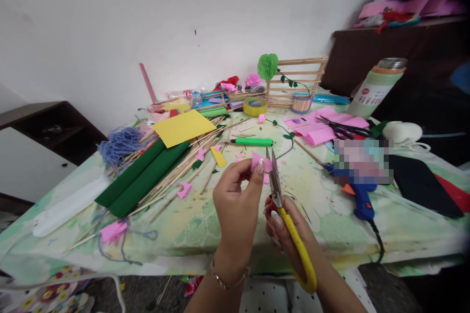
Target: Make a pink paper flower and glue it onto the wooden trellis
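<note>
My left hand point(237, 203) pinches a small piece of pink paper point(259, 161) between thumb and fingertips, just above the near part of the table point(191, 227). My right hand point(286, 227) is closed round the yellow handles of a pair of scissors point(290, 227). The scissor blades point up and touch the right edge of the pink paper. Both hands sit close together at the table's front edge.
Green felt rolls point(141, 178), wooden sticks point(176, 168), yellow paper point(183, 127), blue yarn point(119, 143), a green-handled knife point(253, 141), a tape roll point(254, 105), pink paper with black scissors point(330, 127), a blue glue gun point(362, 200), a flask point(374, 88) and a black phone point(422, 183) crowd the table.
</note>
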`<state>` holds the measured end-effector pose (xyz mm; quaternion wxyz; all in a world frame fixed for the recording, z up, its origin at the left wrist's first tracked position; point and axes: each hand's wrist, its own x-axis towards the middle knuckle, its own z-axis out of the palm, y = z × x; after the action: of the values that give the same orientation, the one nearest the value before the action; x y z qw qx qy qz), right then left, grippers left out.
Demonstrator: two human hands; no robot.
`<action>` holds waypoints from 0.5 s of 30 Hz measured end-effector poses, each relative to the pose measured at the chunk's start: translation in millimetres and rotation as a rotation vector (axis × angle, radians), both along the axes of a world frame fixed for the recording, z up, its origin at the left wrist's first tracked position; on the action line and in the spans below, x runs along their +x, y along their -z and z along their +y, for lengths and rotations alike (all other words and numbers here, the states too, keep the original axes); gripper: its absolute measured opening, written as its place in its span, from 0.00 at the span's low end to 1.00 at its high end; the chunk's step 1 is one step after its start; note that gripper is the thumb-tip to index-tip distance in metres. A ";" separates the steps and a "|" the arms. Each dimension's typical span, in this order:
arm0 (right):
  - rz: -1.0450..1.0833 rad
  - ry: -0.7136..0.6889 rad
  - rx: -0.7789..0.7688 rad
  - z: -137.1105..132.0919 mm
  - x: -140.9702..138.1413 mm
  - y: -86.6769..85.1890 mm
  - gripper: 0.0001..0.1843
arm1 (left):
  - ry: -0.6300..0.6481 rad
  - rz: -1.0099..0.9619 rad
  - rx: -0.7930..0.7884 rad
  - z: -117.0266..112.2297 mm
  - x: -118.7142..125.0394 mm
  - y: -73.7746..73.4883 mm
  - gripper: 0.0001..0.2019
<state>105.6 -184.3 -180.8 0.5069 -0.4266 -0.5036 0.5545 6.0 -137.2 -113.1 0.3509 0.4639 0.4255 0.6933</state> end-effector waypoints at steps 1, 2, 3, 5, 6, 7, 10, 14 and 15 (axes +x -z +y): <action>0.009 -0.002 -0.004 0.0 -0.1 0.2 0.19 | 0.001 0.006 0.001 0.1 -0.3 0.2 0.04; 0.019 -0.006 -0.010 0.1 -0.3 0.4 0.19 | 0.001 0.010 0.001 0.1 -0.7 0.5 0.04; 0.028 -0.006 -0.017 0.3 -0.4 0.3 0.20 | 0.001 0.015 -0.001 0.1 -1.0 0.6 0.04; 0.032 -0.009 -0.029 0.6 -0.7 -1.1 0.20 | 0.001 0.029 -0.006 0.0 -1.9 0.5 0.05; 0.025 -0.009 -0.035 0.6 -0.7 -2.5 0.21 | 0.001 0.039 -0.010 -0.1 -2.5 0.2 0.05; 0.020 -0.006 -0.041 0.3 -0.6 -4.2 0.22 | 0.001 0.051 -0.014 -0.2 -3.3 -0.3 0.05; 0.014 0.001 -0.058 -1.3 0.3 -10.4 0.24 | 0.000 0.104 -0.013 -0.4 -6.6 -3.0 0.05; -0.007 0.001 -0.089 -3.7 2.9 -15.7 0.24 | 0.030 0.176 0.005 0.0 -12.6 -7.1 0.05; -0.012 0.004 -0.090 -3.9 3.7 -16.1 0.24 | 0.042 0.188 0.008 0.1 -14.1 -7.9 0.05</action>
<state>109.4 -188.3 -164.7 0.4852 -0.4533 -0.4805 0.5728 -8.1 -137.2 -105.2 0.3217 0.5372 0.4440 0.6409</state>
